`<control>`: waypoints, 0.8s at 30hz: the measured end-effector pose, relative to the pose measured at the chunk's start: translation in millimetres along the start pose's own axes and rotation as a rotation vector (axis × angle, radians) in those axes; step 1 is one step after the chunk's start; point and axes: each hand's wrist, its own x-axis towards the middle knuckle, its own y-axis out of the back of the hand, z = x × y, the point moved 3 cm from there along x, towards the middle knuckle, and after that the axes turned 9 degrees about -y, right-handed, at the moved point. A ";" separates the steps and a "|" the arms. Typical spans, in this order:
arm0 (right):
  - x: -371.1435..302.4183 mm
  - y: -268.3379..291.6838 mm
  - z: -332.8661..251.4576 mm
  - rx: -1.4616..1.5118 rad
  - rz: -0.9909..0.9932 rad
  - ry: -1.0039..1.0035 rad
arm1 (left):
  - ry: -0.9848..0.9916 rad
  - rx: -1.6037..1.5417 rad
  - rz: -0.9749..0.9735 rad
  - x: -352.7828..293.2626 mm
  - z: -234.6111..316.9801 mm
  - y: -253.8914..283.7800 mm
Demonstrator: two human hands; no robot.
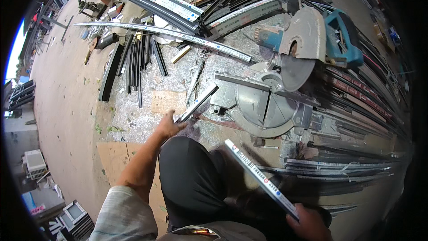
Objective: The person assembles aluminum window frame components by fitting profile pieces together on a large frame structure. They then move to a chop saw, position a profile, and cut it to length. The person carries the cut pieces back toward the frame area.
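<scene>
My left hand (168, 126) reaches forward with thumb and fingers spread, beside the near end of a short white-faced metal profile (197, 102). I cannot tell whether the fingertips touch it. Low on the right, my right hand (309, 224) grips the end of a longer metal profile (261, 177) with a white printed film. That piece slants up and left beside my dark-clad knee (189, 174). Ahead to the right stands a miter saw with a round blade (298, 72), a worn guard (304, 33) and a blue-green handle (345, 40). Its metal turntable (263, 109) holds no workpiece.
Dark profile offcuts (136, 60) lie left of the saw, below a long white strip (165, 33). Bundled profiles (156, 2) are stacked at the back. More long bars (334, 167) lie at right. A cardboard piece (168, 101) rests on the debris-strewn ground.
</scene>
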 end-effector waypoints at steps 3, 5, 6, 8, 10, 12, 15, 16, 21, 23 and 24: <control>10.6 13.1 -1.0 -0.009 -0.132 -0.026 | 0.063 0.120 -0.084 -10.6 -49.9 -38.9; 14.6 24.2 2.5 -0.003 -0.170 0.002 | 0.138 0.127 -0.092 -14.1 -48.5 -43.7; 19.6 30.2 4.2 -0.004 -0.204 0.000 | 0.173 0.157 -0.106 -14.0 -49.8 -41.6; 18.5 43.3 -2.5 -0.015 -0.236 -0.020 | 0.124 0.110 -0.079 -22.9 -31.7 -30.0; 13.2 59.4 -18.0 -0.022 -0.244 -0.030 | 0.104 0.011 -0.074 -39.4 -14.4 -7.1; 8.8 80.6 -36.1 -0.018 -0.369 -0.157 | 0.126 -0.061 -0.057 -70.8 1.0 18.3; -10.9 106.6 -71.6 -0.002 -0.451 -0.222 | 0.158 -0.156 0.027 -122.3 29.6 69.4; -22.3 115.9 -85.0 -0.002 -0.434 -0.181 | 0.173 -0.195 0.066 -144.2 37.7 84.1; -80.7 153.7 -153.6 0.071 -0.390 -0.049 | 0.277 -0.337 0.151 -256.9 89.9 183.1; -109.3 174.4 -195.3 0.086 -0.373 0.007 | 0.265 -0.366 0.238 -308.6 76.7 194.8; -123.4 184.9 -213.3 0.071 -0.372 -0.006 | 0.271 -0.406 0.274 -332.2 77.8 205.3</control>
